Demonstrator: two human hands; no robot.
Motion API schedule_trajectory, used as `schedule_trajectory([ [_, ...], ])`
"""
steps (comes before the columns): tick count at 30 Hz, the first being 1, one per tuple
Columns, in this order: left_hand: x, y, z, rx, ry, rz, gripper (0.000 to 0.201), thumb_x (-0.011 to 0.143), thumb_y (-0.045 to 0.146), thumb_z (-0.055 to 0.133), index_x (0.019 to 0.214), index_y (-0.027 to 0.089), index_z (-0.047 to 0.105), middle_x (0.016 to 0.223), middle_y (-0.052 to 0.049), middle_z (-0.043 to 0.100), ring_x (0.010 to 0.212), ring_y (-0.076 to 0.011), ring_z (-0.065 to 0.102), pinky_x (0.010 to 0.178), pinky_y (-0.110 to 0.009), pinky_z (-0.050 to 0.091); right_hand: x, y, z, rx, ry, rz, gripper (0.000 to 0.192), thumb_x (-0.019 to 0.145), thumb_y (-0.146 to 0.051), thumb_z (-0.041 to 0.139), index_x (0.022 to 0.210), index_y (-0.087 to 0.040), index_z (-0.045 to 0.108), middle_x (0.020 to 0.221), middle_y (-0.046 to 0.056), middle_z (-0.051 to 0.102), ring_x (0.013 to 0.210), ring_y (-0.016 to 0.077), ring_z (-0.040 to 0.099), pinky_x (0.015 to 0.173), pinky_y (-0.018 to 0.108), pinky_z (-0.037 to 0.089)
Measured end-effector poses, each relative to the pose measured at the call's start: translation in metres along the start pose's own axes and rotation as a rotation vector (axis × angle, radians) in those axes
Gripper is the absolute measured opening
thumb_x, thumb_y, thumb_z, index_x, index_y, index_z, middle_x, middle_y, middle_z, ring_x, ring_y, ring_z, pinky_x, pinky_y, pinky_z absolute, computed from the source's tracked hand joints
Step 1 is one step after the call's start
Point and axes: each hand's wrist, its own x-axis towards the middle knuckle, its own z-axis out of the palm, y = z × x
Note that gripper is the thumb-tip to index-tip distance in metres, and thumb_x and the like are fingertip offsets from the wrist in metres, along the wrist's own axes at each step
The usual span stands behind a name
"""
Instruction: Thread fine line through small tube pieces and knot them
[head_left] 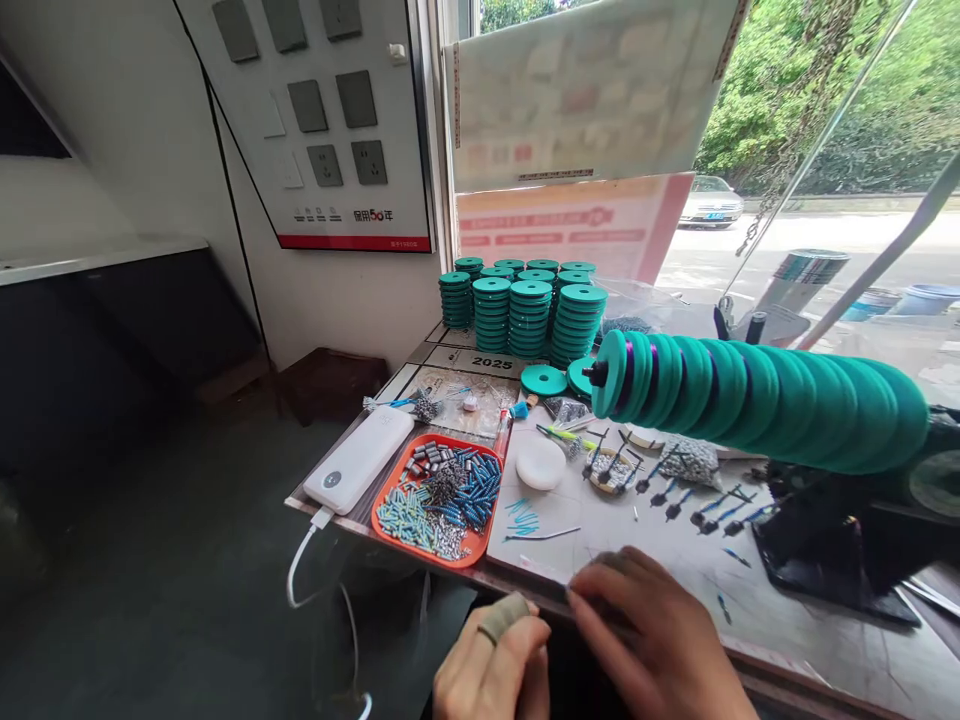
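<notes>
Working at the near edge of the cluttered grey desk (750,590), both hands sit close together, almost touching. The left hand (491,665), with a taped or sleeved fingertip raised, is curled loosely at the bottom of the frame; whether it pinches anything I cannot tell. The right hand (660,640) lies palm-down on the desk edge with its fingers drawn in over something small and blurred, so what it grips cannot be made out.

Judging by what lies about, much winding looks done: a long row of teal foam discs with purple line (757,395) is threaded on a horizontal spindle above the desk's right side, carried by a black stand (832,545). More stacks of teal round foam spools (529,310) stand at the far edge by the window. Still loose, and so probably left to do, are small black-and-blue float pieces (705,505) spread mid-desk beyond the hands and an orange plastic tray of blue and silver springs and tubes (442,495) near the left edge.

A white power bank (360,458) lies just beside the tray at the left corner, its cable hanging off. A white round puck (541,463) rests between tray and float pieces.
</notes>
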Motion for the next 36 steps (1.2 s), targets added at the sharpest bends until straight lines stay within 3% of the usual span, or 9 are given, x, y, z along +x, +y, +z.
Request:
schedule_trajectory([
  [5,-0.009,-0.014,0.003,0.140,-0.084,0.041,0.021,0.092,0.018,0.039,0.100,0.021,0.057,0.058,0.001,0.066,0.045,-0.0129,0.061,0.045,-0.022,0.045,0.022,0.004,-0.004,0.001,-0.181,0.177,0.021,0.074,-0.016,0.049,0.057,-0.022,0.059,0.050,-0.003,0.057,0.048,0.0138,0.056,0.045,0.022,0.036],
  [8,-0.003,-0.014,0.003,0.277,-0.154,0.130,0.031,0.096,0.024,0.028,0.110,0.015,0.054,0.048,0.004,0.059,0.037,-0.0119,0.055,0.039,-0.024,0.039,0.024,0.004,-0.001,-0.032,-0.229,0.244,0.019,0.072,-0.018,0.049,0.056,-0.022,0.059,0.052,-0.002,0.057,0.049,0.0149,0.055,0.046,0.023,0.034],
  [11,0.011,-0.009,-0.001,0.412,-0.202,0.197,0.042,0.097,0.023,0.017,0.106,0.010,0.056,0.040,0.006,0.052,0.032,-0.0108,0.052,0.036,-0.025,0.035,0.022,0.005,0.001,-0.040,-0.237,0.260,0.018,0.072,-0.019,0.048,0.057,-0.022,0.059,0.053,-0.002,0.056,0.048,0.0148,0.054,0.047,0.024,0.033],
  [15,0.023,-0.005,-0.006,0.506,-0.240,0.258,0.039,0.095,0.017,0.021,0.100,0.010,0.060,0.039,0.006,0.051,0.030,-0.0098,0.051,0.034,-0.025,0.033,0.021,0.007,0.002,-0.053,-0.222,0.240,0.018,0.071,-0.020,0.049,0.057,-0.022,0.059,0.052,-0.002,0.057,0.047,0.0155,0.054,0.046,0.024,0.033],
  [21,0.003,-0.009,0.005,0.582,-0.131,0.182,0.038,0.088,0.008,0.028,0.103,0.017,0.062,0.039,0.006,0.047,0.031,-0.0123,0.046,0.038,-0.030,0.029,0.023,0.006,0.001,-0.086,-0.204,0.190,0.017,0.071,-0.019,0.051,0.056,-0.022,0.058,0.049,-0.002,0.056,0.047,0.0155,0.053,0.044,0.023,0.033],
  [25,-0.007,-0.013,0.011,0.585,-0.121,0.145,0.039,0.088,0.011,0.028,0.107,0.019,0.061,0.041,0.005,0.046,0.032,-0.0126,0.046,0.041,-0.031,0.028,0.025,0.007,-0.001,-0.077,-0.192,0.146,0.016,0.071,-0.018,0.052,0.057,-0.022,0.058,0.049,-0.003,0.056,0.046,0.0152,0.053,0.043,0.022,0.034],
  [31,-0.008,-0.012,0.012,0.569,-0.119,0.135,0.037,0.092,0.018,0.027,0.106,0.018,0.061,0.041,0.005,0.046,0.032,-0.0120,0.045,0.041,-0.030,0.028,0.026,0.005,-0.002,-0.092,-0.200,0.132,0.016,0.071,-0.016,0.053,0.057,-0.021,0.057,0.050,-0.003,0.057,0.047,0.0154,0.054,0.042,0.022,0.035],
  [36,-0.005,-0.008,0.010,0.640,-0.122,0.168,0.037,0.084,0.006,0.033,0.103,0.015,0.064,0.038,0.006,0.044,0.029,-0.0122,0.043,0.038,-0.031,0.027,0.026,0.004,-0.002,-0.131,-0.150,0.082,0.016,0.071,-0.015,0.053,0.056,-0.021,0.056,0.049,-0.004,0.055,0.044,0.0144,0.053,0.040,0.022,0.033],
])
